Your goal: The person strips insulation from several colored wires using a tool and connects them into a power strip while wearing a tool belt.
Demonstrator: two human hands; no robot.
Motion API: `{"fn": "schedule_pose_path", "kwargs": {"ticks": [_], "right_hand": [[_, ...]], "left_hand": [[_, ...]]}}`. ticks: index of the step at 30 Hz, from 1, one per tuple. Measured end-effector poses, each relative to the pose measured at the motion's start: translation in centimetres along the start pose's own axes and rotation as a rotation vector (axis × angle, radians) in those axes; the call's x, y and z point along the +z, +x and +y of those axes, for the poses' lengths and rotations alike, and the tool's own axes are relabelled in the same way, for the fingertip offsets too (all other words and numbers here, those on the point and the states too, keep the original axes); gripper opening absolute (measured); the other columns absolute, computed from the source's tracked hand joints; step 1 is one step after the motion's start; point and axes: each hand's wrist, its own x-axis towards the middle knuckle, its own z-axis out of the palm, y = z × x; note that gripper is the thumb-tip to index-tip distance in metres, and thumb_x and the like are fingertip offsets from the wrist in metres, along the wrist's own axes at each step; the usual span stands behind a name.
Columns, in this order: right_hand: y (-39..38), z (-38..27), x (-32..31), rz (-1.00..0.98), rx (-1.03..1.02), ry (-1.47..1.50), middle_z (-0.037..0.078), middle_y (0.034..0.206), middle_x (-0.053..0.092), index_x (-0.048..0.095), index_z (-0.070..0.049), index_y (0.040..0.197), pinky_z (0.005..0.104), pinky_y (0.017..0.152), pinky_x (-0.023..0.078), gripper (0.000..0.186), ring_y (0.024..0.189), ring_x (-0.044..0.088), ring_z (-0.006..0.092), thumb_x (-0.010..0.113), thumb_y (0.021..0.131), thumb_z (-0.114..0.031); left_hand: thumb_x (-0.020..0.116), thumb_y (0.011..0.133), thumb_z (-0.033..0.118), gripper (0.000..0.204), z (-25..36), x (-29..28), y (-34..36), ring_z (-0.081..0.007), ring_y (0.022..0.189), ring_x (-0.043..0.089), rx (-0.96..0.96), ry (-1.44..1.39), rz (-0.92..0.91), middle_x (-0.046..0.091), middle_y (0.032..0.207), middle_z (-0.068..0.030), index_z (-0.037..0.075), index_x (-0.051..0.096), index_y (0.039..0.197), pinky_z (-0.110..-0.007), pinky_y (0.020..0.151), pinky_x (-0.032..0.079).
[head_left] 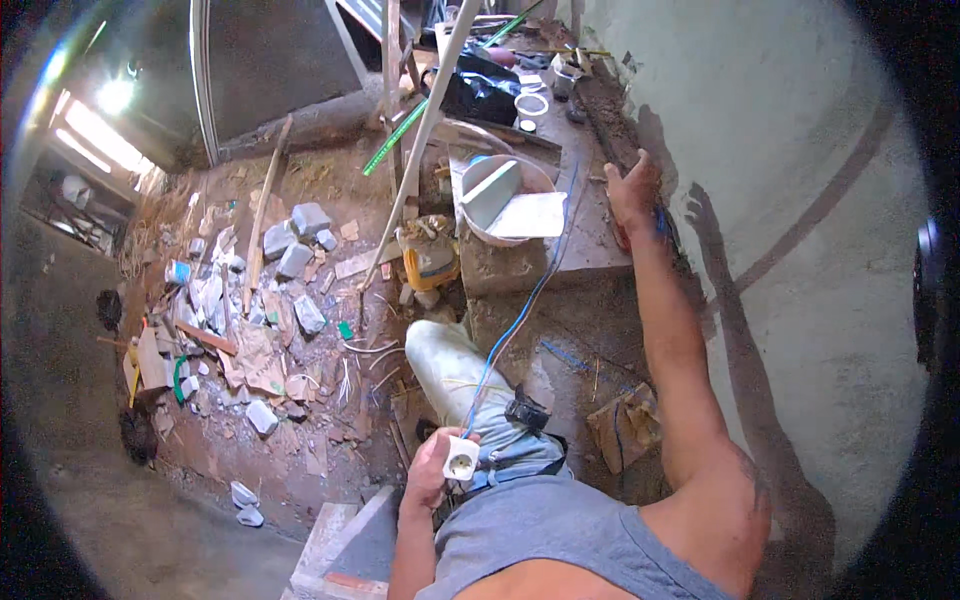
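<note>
My left hand [428, 472] is closed around a white power socket [461, 459], held in front of my lap with its face up. From the socket, blue and orange wires [520, 318] run up past my knee to the concrete ledge [600, 250]. My right arm is stretched far along the wall. Over the ledge's right side, my right hand [634, 192] has thumb and forefinger apart, with nothing visible between them. Something small, red and blue, shows partly beside its wrist; its kind is unclear.
A round bucket [482, 228] with pale board pieces stands on the ledge, with a black bag [480, 95] and a white cup [531, 104] behind. A long pole [425, 140] leans nearby. Left, rubble and broken blocks [295, 260] cover the floor. The plastered wall [780, 180] rises at right.
</note>
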Motion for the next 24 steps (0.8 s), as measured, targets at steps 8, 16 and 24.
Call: {"fn": "schedule_pose_path", "kwargs": {"ticks": [8, 16, 24], "right_hand": [[-8.6, -13.9, -26.2, -1.177, -0.435, 1.147, 0.015, 0.125, 0.061, 0.056, -0.011, 0.132, 0.0451, 0.104, 0.042, 0.065, 0.122, 0.056, 0.0299, 0.081, 0.075, -0.030], [-12.5, -17.9, -26.0, -1.325, -0.759, 0.952, 0.004, 0.112, 0.065, 0.066, -0.019, 0.108, 0.0472, 0.097, 0.037, 0.048, 0.114, 0.058, 0.0261, 0.083, 0.064, -0.021], [-12.4, -18.1, -26.7, -1.467, -1.110, 0.468, 0.011, 0.125, 0.057, 0.052, -0.014, 0.132, 0.0491, 0.105, 0.036, 0.072, 0.121, 0.052, 0.0337, 0.075, 0.064, -0.003]], "left_hand": [[0.043, 0.104, 0.046, 0.053, 0.9, 2.8, 2.4, -0.0220, 0.096, 0.067, -0.111, 0.063, 0.033, 0.062, 0.118, -0.0127, 0.008, 0.040, 0.142, -0.036, 0.080, 0.057], [0.052, 0.102, 0.027, 0.032, 2.1, -3.8, -0.2, -0.0168, 0.086, 0.066, 0.269, -0.041, 0.131, 0.071, 0.096, -0.0109, 0.002, 0.054, 0.122, -0.031, 0.078, 0.051], [0.057, 0.092, 0.017, 0.022, -14.4, -18.3, -14.0, -0.0145, 0.079, 0.063, -0.037, 0.237, 0.923, 0.068, 0.085, -0.0072, 0.002, 0.064, 0.106, -0.031, 0.070, 0.050]]}}
